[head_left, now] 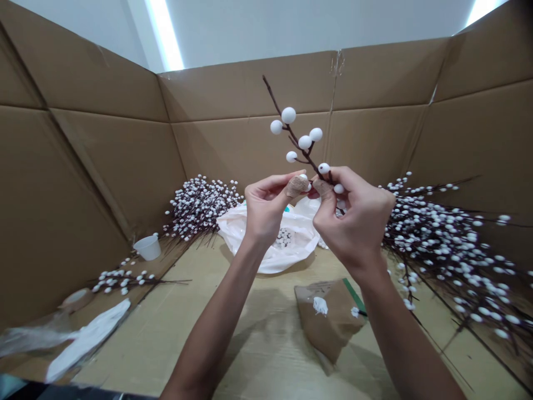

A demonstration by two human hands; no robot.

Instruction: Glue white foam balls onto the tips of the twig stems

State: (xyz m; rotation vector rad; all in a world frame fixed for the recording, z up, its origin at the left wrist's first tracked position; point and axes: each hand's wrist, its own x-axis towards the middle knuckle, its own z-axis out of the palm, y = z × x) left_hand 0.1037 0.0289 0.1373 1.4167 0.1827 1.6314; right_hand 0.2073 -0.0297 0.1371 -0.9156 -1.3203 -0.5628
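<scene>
A dark twig (296, 136) rises between my hands, set with several round white foam balls such as the one at its top (288, 115). My right hand (353, 216) pinches the lower stem, and a tan bandage wraps one fingertip (322, 188). My left hand (266, 205) comes in from the other side, with a tan bandage on its thumb (297, 186). Its fingertips press a small white ball (303, 179) against the twig, and that ball is partly hidden.
A white plastic bag (266, 241) holding loose white balls (283, 238) lies behind my hands. Heaps of beaded branches stand left (200, 208) and right (445, 244). A paper cup (147, 247) and a glue-smeared cardboard scrap (328, 316) sit nearby, with cardboard walls (245, 91) behind.
</scene>
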